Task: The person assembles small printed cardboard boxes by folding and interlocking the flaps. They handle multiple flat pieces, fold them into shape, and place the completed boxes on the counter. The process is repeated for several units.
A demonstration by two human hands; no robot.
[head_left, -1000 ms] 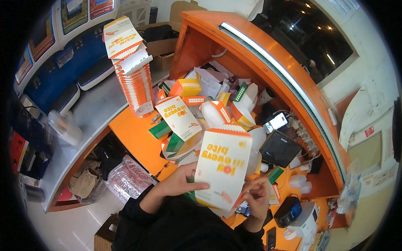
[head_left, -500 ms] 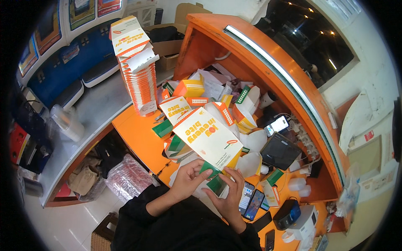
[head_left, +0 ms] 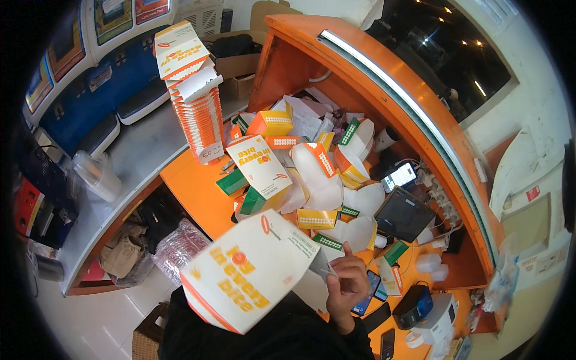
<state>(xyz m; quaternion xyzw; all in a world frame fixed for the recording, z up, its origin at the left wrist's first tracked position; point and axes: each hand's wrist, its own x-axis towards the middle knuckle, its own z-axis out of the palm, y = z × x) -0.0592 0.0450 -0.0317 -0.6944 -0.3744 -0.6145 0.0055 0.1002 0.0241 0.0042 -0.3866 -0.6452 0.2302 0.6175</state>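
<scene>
A white food carton (head_left: 243, 279) with yellow and red print and an orange edge is held up close in front of my body, its far end turned to the left. At its right end my right hand (head_left: 348, 287) is closed, thumb and fingers pinching the grey inner edge of a flap. My left hand does not show; the carton covers the place where it was. Just beyond lies a similar white carton (head_left: 261, 162) on a heap of folded cartons with orange, yellow and green sides, such as a yellow one (head_left: 317, 218).
A tall stack of flattened cartons (head_left: 198, 120) stands at the counter's far left corner. To the right are a black tablet (head_left: 405, 215), a lit phone (head_left: 399, 176), plastic cups and cables. Orange shelving (head_left: 360, 66) rises behind. Clear cups (head_left: 96, 174) stand on the left counter.
The carton has come off the heap toward my body and left, and turned. My left hand has gone out of sight behind it. My right hand now pinches its right end.
</scene>
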